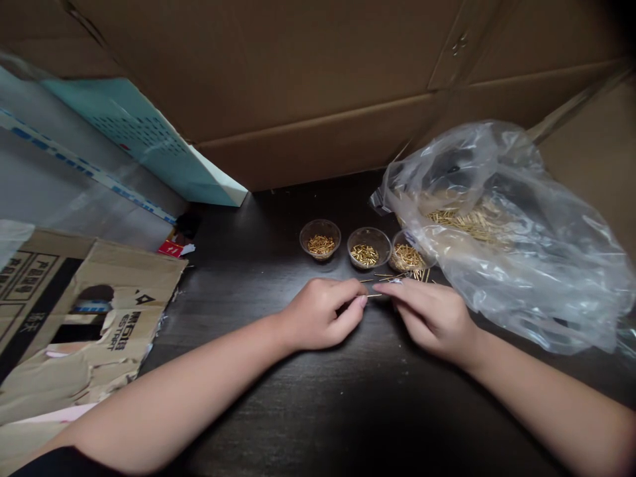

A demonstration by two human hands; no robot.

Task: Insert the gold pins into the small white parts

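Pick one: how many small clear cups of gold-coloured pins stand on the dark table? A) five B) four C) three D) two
C. Three small clear cups stand in a row on the dark table, the rightmost right beside the clear plastic bag.

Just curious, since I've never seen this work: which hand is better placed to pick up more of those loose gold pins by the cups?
Right, probably. The right hand sits closer to the loose gold pins beside the rightmost clear cup, while the left hand lies farther away.
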